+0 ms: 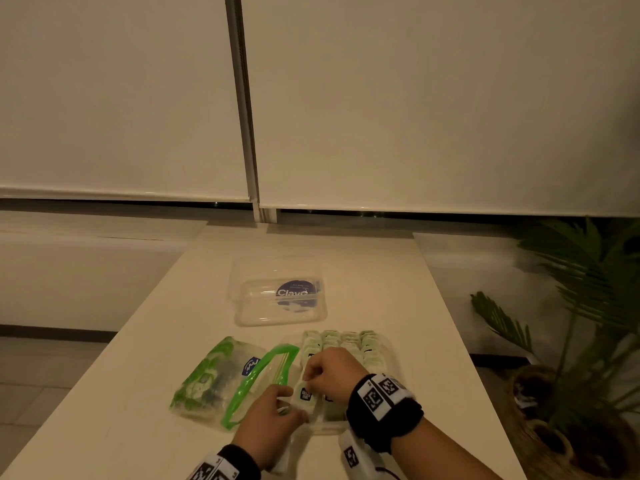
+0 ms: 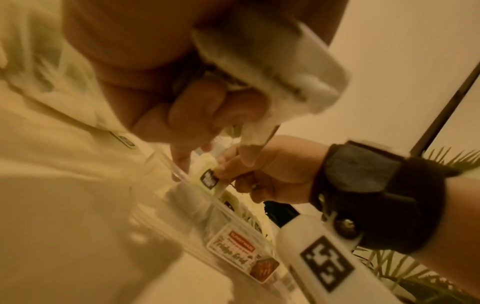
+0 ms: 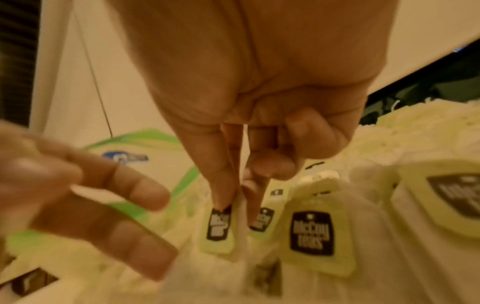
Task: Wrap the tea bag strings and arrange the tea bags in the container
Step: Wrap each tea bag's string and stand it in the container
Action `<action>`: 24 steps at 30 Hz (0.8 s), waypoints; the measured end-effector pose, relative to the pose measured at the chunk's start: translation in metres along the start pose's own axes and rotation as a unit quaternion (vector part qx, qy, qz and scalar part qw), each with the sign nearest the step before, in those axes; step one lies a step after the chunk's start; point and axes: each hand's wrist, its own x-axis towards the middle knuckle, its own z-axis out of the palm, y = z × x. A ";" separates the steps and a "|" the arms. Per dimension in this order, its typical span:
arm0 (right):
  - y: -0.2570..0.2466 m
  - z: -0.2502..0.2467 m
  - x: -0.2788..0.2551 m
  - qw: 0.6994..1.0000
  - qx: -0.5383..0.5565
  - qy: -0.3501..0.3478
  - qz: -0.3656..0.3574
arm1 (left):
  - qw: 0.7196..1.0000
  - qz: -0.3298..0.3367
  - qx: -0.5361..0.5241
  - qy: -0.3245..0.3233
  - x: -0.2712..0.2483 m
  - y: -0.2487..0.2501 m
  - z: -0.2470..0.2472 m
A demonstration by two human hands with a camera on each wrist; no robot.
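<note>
A clear plastic container (image 1: 390, 355) sits on the table, holding rows of pale green-tagged tea bags (image 1: 349, 341). My right hand (image 1: 325, 375) is over its near left corner. Thumb and forefinger pinch the top of a tea bag (image 1: 304, 396) with a black "McCoy teas" tag (image 3: 219, 228), held upright among the others. My left hand (image 1: 273, 414) is just left of it, two fingers (image 3: 130, 185) reaching toward the bag. In the left wrist view its other fingers (image 2: 207, 107) curl on a white tea bag (image 2: 272, 67) against the palm.
The container's clear lid (image 1: 280, 296) with a blue round label lies farther back. A green-striped zip bag (image 1: 221, 375) lies left of the container, its mouth toward my hands. A potted palm (image 1: 588, 306) stands beyond the table's right edge.
</note>
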 end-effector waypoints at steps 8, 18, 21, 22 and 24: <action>0.006 0.021 0.033 0.984 -0.154 -0.012 0.086 | 0.998 0.050 0.036 -0.014 -0.014 0.000 0.005; 0.009 -0.003 0.009 0.992 -0.017 0.123 0.034 | 0.983 0.012 -0.176 0.049 -0.019 0.019 0.010; 0.003 -0.015 -0.021 0.984 0.133 0.121 -0.008 | 0.955 -0.053 -0.290 0.023 -0.018 0.037 0.008; -0.001 -0.019 -0.034 0.977 0.185 0.102 -0.020 | 0.943 -0.076 -0.325 0.013 -0.018 0.043 0.008; -0.009 -0.022 -0.057 0.963 0.263 0.044 -0.028 | 0.926 -0.088 -0.367 0.014 -0.012 0.049 0.010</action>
